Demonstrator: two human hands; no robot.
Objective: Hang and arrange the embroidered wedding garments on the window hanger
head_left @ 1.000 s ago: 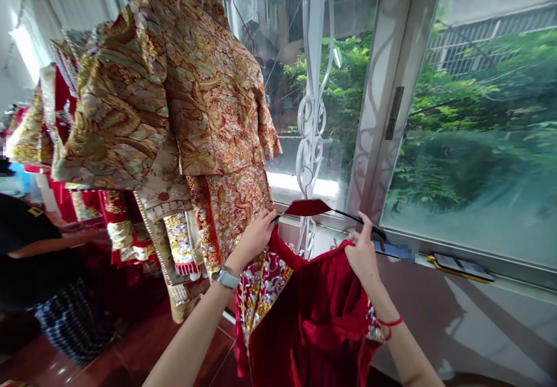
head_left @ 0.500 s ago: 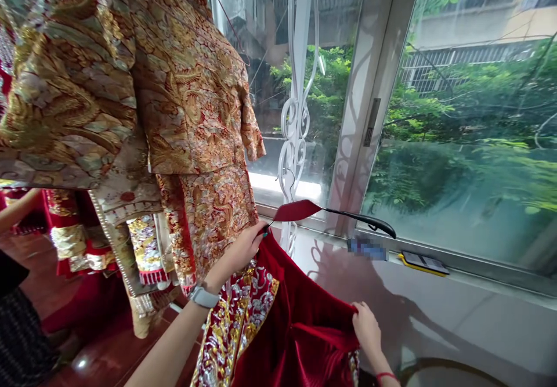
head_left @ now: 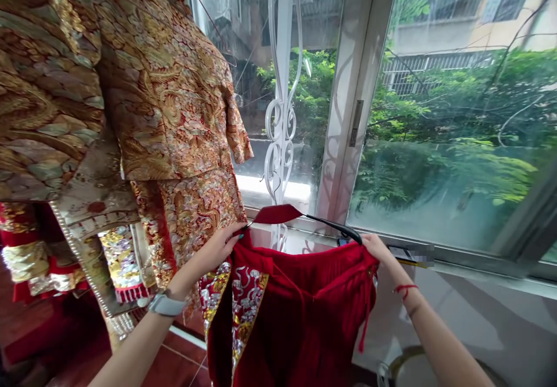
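A dark red skirt [head_left: 300,311] with silver and gold embroidered panels hangs between my two hands. Along its waistband lies a black hanger [head_left: 331,224] with a red piece [head_left: 278,214] over its middle and a wire hook above. My left hand [head_left: 230,241], below a grey watch, pinches the waistband's left corner at the hanger's end. At the other end, my right hand [head_left: 373,246], with a red string on the wrist, is closed on the waistband's right corner beside the hanger's tip. The fingertips of the right hand are partly hidden by cloth.
Gold embroidered jackets [head_left: 174,102] hang close on the left, with fringed red garments [head_left: 39,248] below. A white scrolled metal stand [head_left: 281,120] rises before the window. On the sill [head_left: 470,274] lies a yellow-edged phone-like object [head_left: 402,253]. A round-rimmed object [head_left: 418,364] stands at lower right.
My right hand has raised the skirt's right corner up to the hanger's right end, so the waistband now runs nearly level. The view has shifted right.
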